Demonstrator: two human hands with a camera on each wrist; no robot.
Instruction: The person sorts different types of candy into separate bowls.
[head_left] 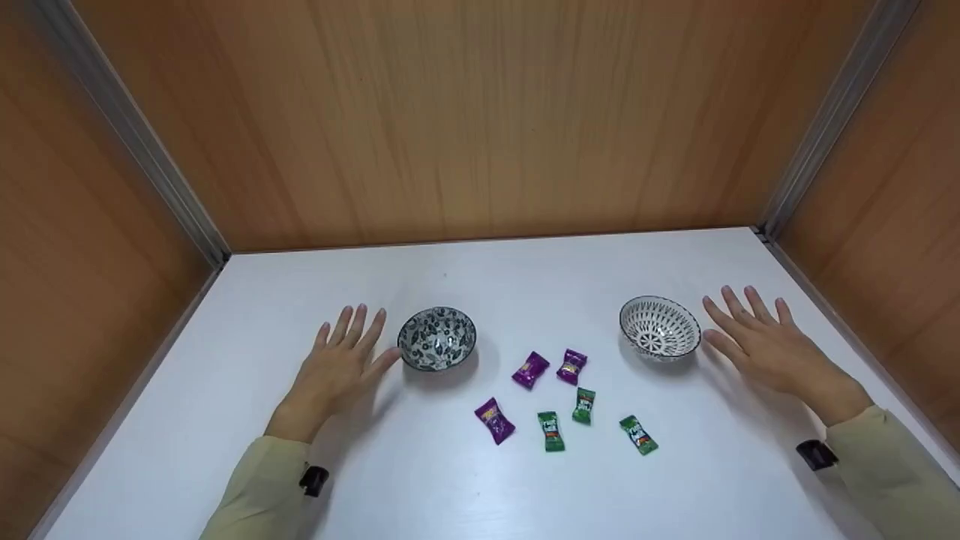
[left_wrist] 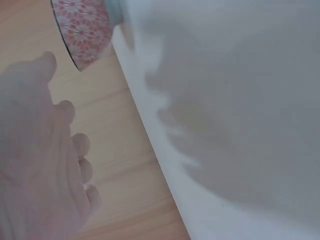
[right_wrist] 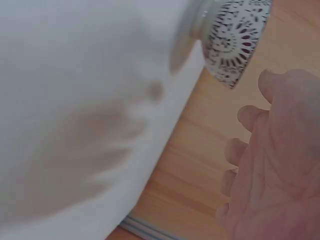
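Note:
My left hand (head_left: 339, 369) hovers over the table with straight, spread fingers, its thumb near the left rim of a dark floral bowl (head_left: 437, 339). In the left wrist view that bowl (left_wrist: 82, 30) shows a pink flower pattern outside, apart from the thumb. On the other side my right hand (head_left: 772, 349) is likewise spread, just right of a white bowl (head_left: 660, 328) with dark dashes. The right wrist view shows this bowl's patterned outside (right_wrist: 235, 42) beyond the thumb. Neither hand holds anything. Between the bowls lie several wrapped candies, purple ones (head_left: 531, 370) and green ones (head_left: 551, 431).
The white table (head_left: 420, 480) is bounded by a wood-grain back panel (head_left: 480, 127) and side panels (head_left: 90, 225). Grey metal posts (head_left: 142, 142) stand at the back corners. A small black object (head_left: 313, 480) sits at each sleeve cuff.

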